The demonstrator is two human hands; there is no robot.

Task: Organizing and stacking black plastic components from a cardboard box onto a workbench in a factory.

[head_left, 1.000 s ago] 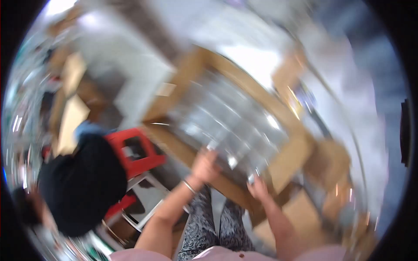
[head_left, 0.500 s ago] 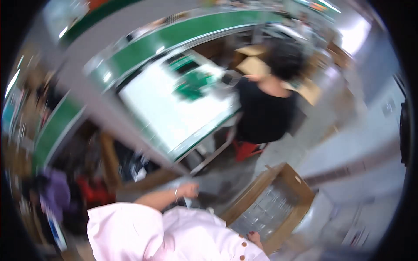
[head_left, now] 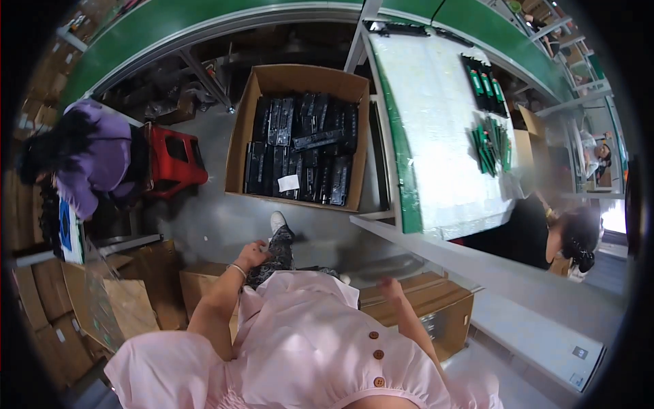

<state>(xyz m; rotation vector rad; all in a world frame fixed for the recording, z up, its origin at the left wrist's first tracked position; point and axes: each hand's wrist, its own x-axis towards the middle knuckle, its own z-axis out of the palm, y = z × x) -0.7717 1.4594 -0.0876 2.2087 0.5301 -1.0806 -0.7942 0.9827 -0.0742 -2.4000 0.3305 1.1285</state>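
In front of the brown cardboard box (head_left: 310, 80) of long black plastic parts (head_left: 280, 123), left hand (head_left: 251, 255), fingers loosely parted; right hand (head_left: 390, 289), fingers I cannot tell

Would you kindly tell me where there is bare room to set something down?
The white tabletop has a broad bare patch between its green left edge and the green-and-black parts. Mostly bare grey floor lies between the red stool, the open carton and the white shoe. That carton is crowded with black parts; cardboard boxes crowd the lower left.
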